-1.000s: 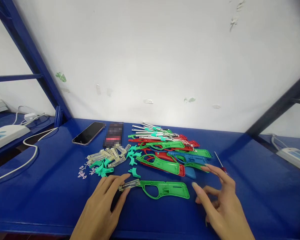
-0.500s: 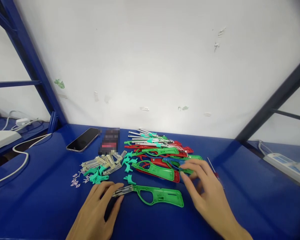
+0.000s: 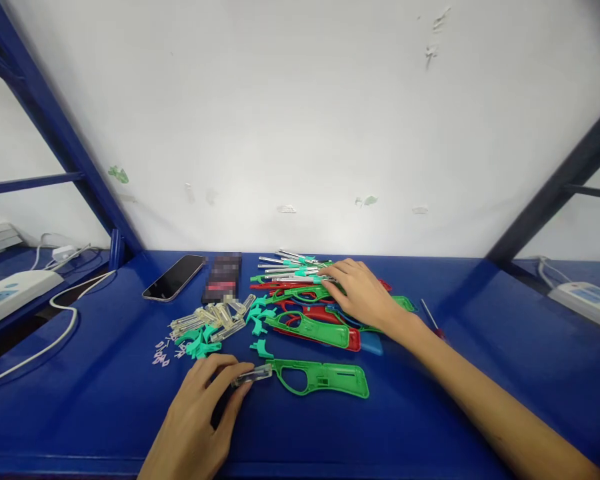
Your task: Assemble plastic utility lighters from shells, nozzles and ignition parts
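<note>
My left hand (image 3: 200, 413) pinches a small clear plastic fuel tank (image 3: 254, 375) between thumb and fingers. The tank's right end meets the narrow end of a green lighter handle half (image 3: 325, 377) lying flat on the blue table. Over the pile at the back, my right hand (image 3: 363, 290) reaches with fingers stretched and thumb apart. Its fingertips are at the metal lighter tubes (image 3: 293, 272) fitted with teal pieces; whether they touch one is hard to see. A loose teal trigger (image 3: 261, 348) lies just above the green half.
Green and red handle halves (image 3: 325, 331) are heaped mid-table. Left of them lie clear tanks (image 3: 195, 321), teal triggers (image 3: 200, 345) and small pinkish parts (image 3: 161, 353). Behind are a phone (image 3: 174, 278) and a dark packet (image 3: 223, 277); a screwdriver (image 3: 433, 319) lies right.
My right hand has moved back and left, from the handle halves to the metal tubes. The left hand keeps its pinch on the tank. The view has shifted slightly.
</note>
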The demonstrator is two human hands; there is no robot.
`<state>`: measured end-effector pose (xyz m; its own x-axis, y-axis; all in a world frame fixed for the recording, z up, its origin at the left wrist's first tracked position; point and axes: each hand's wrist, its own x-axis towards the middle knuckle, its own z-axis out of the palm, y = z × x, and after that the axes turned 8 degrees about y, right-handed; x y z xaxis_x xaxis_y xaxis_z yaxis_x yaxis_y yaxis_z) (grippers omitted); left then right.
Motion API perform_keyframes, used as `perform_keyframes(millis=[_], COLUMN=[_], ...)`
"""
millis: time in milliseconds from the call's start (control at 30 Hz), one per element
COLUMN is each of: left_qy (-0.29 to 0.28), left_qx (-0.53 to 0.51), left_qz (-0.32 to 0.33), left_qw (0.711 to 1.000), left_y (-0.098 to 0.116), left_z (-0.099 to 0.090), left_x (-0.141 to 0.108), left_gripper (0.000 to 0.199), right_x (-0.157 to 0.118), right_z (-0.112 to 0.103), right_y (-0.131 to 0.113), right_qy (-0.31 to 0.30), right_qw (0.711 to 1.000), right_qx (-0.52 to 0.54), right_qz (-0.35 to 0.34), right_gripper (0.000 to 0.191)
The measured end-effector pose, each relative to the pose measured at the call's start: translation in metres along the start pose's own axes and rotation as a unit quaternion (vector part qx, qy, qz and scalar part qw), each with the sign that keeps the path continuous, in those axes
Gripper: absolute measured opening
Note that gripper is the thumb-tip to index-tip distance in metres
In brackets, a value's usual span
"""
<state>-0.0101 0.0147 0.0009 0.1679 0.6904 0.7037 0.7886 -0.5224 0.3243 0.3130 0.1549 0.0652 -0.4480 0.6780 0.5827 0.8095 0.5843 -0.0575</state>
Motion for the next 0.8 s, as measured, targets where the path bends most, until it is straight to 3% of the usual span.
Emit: perform_keyframes(millis=[233, 600, 800], left_qy=[-0.036, 0.000, 0.006], left_qx=[-0.004, 0.047, 0.059], left_qz=[0.032, 0.068, 0.066], left_qw=[0.999, 0.997, 0.996], left_y=[0.004, 0.011, 0.011], left_z=[-0.003, -0.006, -0.006], left_x=[0.004, 0.010, 0.009], left_gripper=[0.016, 0.021, 0.020], right_x=[-0.001, 0.006, 0.005], right_z=[0.011, 0.011, 0.010], right_y=[0.002, 0.014, 0.018], right_qy=[-0.002, -0.058, -0.017], right_qw=[0.999, 0.994, 0.994], right_qx=[-0.019, 0.022, 0.055], right_qz=[0.027, 0.094, 0.094], right_gripper=[0.025, 0.029, 0.025])
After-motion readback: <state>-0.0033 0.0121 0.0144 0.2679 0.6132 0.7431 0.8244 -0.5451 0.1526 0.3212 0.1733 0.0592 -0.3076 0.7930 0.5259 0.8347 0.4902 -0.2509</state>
